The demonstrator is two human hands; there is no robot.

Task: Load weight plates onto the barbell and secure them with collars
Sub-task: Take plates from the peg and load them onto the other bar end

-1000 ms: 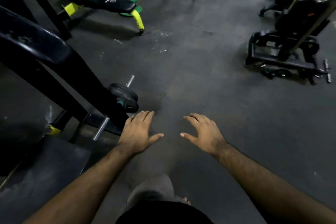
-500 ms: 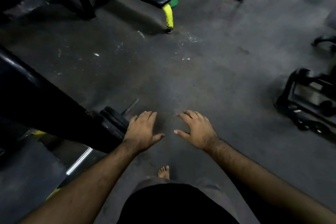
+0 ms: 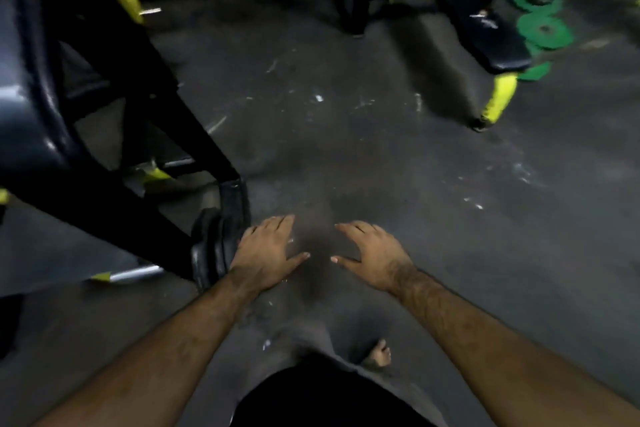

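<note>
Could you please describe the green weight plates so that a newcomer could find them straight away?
Look to the far right of the dark gym floor, past the black padded bench with yellow-capped legs. The green weight plates lie flat on the floor just behind that bench. They are the only green things; the plates on the barbell are black.

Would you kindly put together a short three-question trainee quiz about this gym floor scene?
1. True or false: the left hand grips a weight plate.
2. What colour are the plates lying loose on the floor at upper right?
A. red
B. green
C. blue
3. Fill in: the black plates on the barbell sit just beside the ___ hand.

Key
1. False; both the left hand and the right hand hover with fingers spread, holding nothing.
2. B, green plates.
3. left
</note>
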